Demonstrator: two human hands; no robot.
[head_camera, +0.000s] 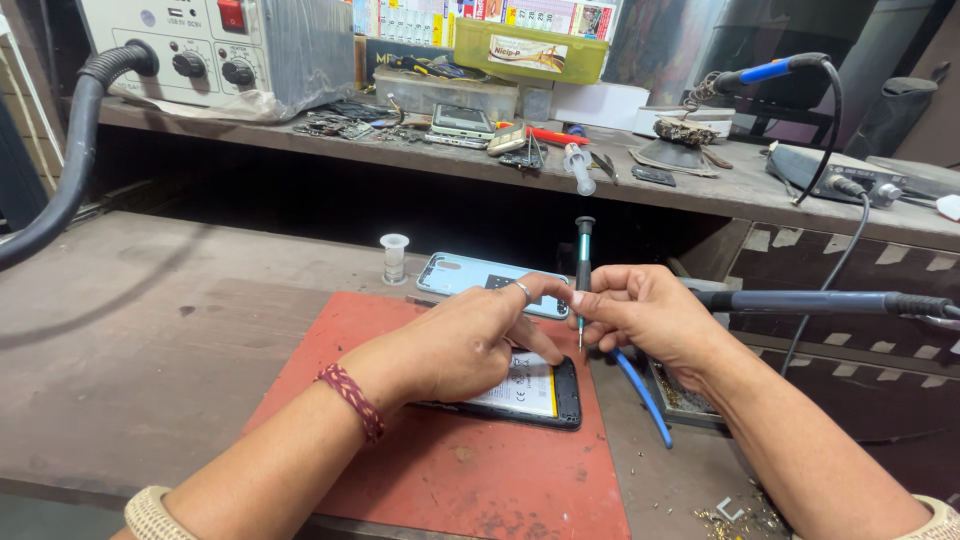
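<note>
screwdriver (583, 275) upright, tip down over the opened phone (535, 392) | right hand (640, 315) pinches its shaft | left hand (470, 345) rests on the phone, fingers touching the shaft, grasping nothing | phone on red mat (400, 460) on the surface | blue back cover (470, 275) at 12 o'clock

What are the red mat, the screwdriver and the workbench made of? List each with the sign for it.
Red mat: probably rubber or silicone; matte, scuffed, lies flat.
Screwdriver in the right hand: bare metal shaft, dark handle that looks plastic.
Workbench: seemingly wood; dull, stained, worn brown surface.
</note>
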